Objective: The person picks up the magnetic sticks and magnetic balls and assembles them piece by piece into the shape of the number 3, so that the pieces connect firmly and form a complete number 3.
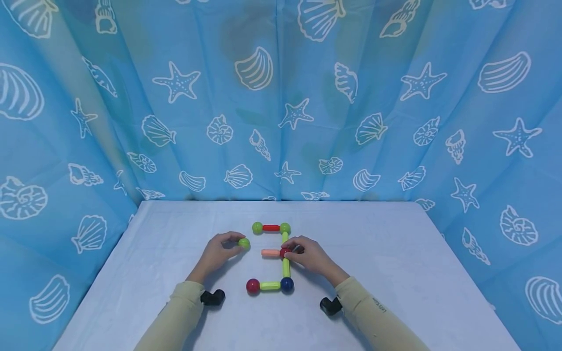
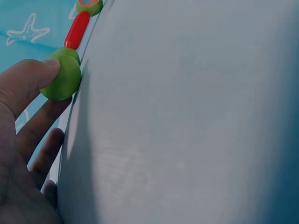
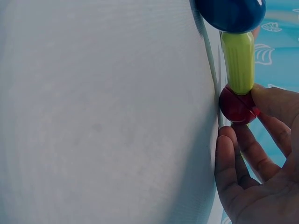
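My left hand (image 1: 218,254) pinches a loose green ball (image 1: 244,243) between thumb and fingers, left of a ball-and-rod toy construction lying on the table. The middle red ball (image 1: 285,253) of that construction is held between the fingertips of my right hand (image 1: 315,257). From this ball a pink rod (image 1: 270,253) points left, its far end free. Yellow-green rods (image 3: 239,60) link it to a green ball (image 1: 285,227) at the top and a blue ball (image 1: 287,284) at the bottom. A red rod (image 1: 270,228) and another green ball (image 1: 257,227) extend left along the top.
At the bottom, a yellow-green rod (image 1: 270,285) joins the blue ball to another red ball (image 1: 252,286). The white table (image 1: 377,229) meets a blue shell-patterned curtain (image 1: 281,122) behind and at both sides. Black devices (image 1: 213,297) sit at both wrists.
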### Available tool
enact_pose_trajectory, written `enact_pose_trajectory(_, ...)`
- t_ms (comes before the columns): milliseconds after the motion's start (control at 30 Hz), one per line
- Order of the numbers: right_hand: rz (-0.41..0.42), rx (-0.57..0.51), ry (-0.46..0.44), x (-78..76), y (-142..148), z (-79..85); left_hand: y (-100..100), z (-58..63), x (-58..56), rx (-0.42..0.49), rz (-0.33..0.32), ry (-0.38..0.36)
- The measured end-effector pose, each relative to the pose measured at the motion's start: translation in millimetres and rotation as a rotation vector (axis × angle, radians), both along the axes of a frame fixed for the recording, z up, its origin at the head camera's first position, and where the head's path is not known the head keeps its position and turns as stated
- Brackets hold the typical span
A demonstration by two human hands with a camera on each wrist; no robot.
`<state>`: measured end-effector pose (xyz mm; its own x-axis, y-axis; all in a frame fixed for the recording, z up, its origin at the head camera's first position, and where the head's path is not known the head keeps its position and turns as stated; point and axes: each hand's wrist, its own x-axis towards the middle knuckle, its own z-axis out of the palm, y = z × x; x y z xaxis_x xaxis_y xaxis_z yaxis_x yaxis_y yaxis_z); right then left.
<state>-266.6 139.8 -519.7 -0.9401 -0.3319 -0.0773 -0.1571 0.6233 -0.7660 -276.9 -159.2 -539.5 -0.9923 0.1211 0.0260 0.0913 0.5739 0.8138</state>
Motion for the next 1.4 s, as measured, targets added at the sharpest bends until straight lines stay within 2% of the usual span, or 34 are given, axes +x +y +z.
enact_pose_trajectory(500,-0.006,0.007,0.001,-1.5,0,-2.6,16,1.8,13.7,-0.001,-0.123,0.052)
enact_pose_trajectory(800,-0.015,0.011,-0.009,-1.7,-1,-3.2,23,0.0,15.2,-0.025,-0.11,0.062)
enact_pose_trajectory(1067,-0.015,-0.011,-0.009,-0.3,0,-4.7,21,2.8,18.9,-0.016,-0.134,0.062)
enact_pose_trajectory(1400,0.0,-0.011,-0.006,0.6,0,-4.5,19,3.3,20.7,-0.018,-0.122,0.053)
